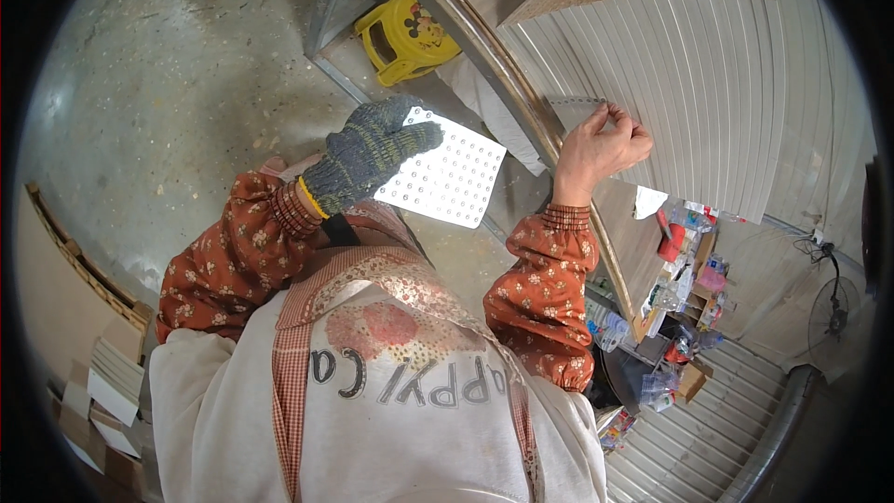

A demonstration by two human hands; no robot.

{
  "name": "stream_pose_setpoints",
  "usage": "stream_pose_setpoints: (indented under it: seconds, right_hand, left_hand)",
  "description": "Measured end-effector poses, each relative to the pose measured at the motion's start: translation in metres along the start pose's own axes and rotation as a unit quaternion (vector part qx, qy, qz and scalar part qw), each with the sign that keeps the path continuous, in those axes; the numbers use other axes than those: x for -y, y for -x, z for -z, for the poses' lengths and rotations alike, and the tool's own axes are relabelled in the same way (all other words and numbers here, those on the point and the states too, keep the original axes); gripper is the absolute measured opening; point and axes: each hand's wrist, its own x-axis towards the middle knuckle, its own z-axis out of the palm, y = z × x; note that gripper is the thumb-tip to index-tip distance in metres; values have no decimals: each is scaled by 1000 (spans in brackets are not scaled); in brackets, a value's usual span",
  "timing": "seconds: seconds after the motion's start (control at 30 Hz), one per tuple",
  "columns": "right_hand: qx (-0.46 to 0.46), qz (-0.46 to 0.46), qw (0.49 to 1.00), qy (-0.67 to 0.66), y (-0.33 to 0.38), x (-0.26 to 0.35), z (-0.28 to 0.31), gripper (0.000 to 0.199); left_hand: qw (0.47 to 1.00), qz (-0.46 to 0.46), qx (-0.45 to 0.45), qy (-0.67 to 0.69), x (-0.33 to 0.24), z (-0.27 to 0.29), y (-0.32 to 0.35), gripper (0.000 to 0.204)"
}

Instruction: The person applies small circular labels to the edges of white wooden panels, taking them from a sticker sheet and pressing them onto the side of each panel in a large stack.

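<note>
My left hand (pixel 372 144), in a dark knitted glove with a yellow cuff, grips a white sheet (pixel 453 172) by its upper left corner. Rows of small round spots cover the sheet, perhaps stickers. My bare right hand (pixel 607 144) is closed in a pinch over the near left part of a row of pale boards (pixel 670 84) standing on edge, packed side by side. Whatever is between its fingertips is too small to make out. Just left of those fingertips, a short line of dark marks (pixel 573 101) runs along the boards.
A wooden-edged workbench (pixel 521 84) carries the boards. Beneath it stands a yellow plastic stool (pixel 407 37). A red-handled tool (pixel 669 237) lies on the bench nearer me, with clutter beyond. At the right is a fan (pixel 835 317); stacked panels (pixel 116 373) stand lower left.
</note>
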Motion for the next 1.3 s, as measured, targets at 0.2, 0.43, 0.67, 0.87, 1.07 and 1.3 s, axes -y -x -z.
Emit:
stream_pose_setpoints:
  seconds: [0.2, 0.43, 0.67, 0.87, 1.07, 1.3]
  right_hand:
    - [0, -4, 1000, 14, -1, 0, -1, 9]
    - [8, -50, 998, 28, 0, -1, -1, 13]
    - [-35, -99, 994, -22, -3, -26, 12, 25]
    - [42, -120, 991, -36, 1, -10, 17, 23]
    - [56, -137, 989, 10, -12, -6, 12, 28]
    - [84, -138, 986, -42, -13, -4, 16, 29]
  left_hand:
    - [1000, 6, -5, 11, 7, -2, -1, 21]
    - [995, 56, -4, 80, 3, -5, -3, 18]
    - [986, -134, -5, -97, 12, -4, 3, 22]
    - [967, -208, -13, -147, 21, -6, 1, 21]
    - [995, 93, 19, 14, -3, -9, -3, 24]
    - [912, -262, -15, -315, 12, -4, -5, 26]
